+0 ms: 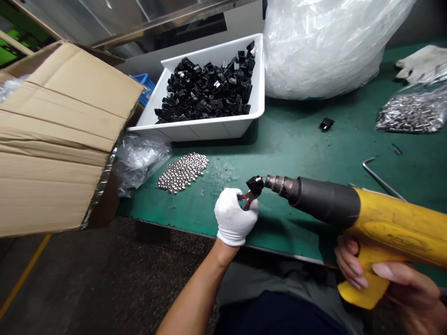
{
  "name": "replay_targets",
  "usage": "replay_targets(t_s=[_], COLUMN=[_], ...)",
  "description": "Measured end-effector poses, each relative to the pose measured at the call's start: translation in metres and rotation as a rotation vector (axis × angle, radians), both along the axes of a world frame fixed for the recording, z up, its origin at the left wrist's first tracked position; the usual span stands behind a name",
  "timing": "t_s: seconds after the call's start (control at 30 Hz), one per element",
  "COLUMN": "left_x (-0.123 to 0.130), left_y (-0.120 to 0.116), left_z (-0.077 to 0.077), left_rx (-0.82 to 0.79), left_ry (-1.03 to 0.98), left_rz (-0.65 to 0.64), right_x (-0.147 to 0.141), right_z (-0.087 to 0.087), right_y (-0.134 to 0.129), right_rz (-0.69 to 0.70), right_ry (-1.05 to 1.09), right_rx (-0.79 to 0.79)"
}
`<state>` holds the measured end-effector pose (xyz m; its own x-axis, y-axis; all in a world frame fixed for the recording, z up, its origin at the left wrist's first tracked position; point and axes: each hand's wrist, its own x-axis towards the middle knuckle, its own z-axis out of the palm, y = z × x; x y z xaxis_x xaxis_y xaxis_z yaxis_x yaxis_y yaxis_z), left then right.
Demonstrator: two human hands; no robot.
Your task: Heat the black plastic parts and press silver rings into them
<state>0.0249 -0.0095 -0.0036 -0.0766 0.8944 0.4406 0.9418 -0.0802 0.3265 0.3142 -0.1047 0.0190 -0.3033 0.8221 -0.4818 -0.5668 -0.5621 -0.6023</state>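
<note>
Yellow heat gun (375, 214) filled the right grip (401, 279). Left grip (234, 216) clasped pliers (248, 203) near the bench edge (181, 227), with room before the bin (209, 131).

Heat gun (394, 223): yellow body smudged with dark marks, black sleeve at the front, stepped metal nozzle (282, 185) darkened and browned; it lay nearly level in the right hand (391, 284), fingers wrapped round the grip, tip aimed left. Small pliers (250, 196), dark with red on the handles, sat clasped in the white-gloved left hand (235, 216), nose up and slightly right. At their nose was one black part (254, 185), small and blocky, tilted. A shiny metal piece (259, 179) showed on its right side, facing the nozzle, just beside the tip with a narrow gap between
</note>
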Motion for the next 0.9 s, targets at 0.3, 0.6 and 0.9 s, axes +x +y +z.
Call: replay_targets(t_s=[0.3,0.6,0.9], left_x=[-0.001,0.000,0.000], left_y=[0.000,0.000,0.000], left_z=[-0.001,0.000,0.000], left_rx=[-0.001,-0.005,-0.012], left_ry=[-0.025,-0.022,-0.013], left_rz=[-0.004,-0.001,0.008], right_x=[0.008,-0.003,-0.002], right_z=[-0.011,0.003,-0.002], right_y=[-0.001,-0.001,-0.003], right_rz=[0.064,-0.021,-0.026], right_ry=[0.066,0.005,-0.002], right_rx=[0.049,0.004,0.022])
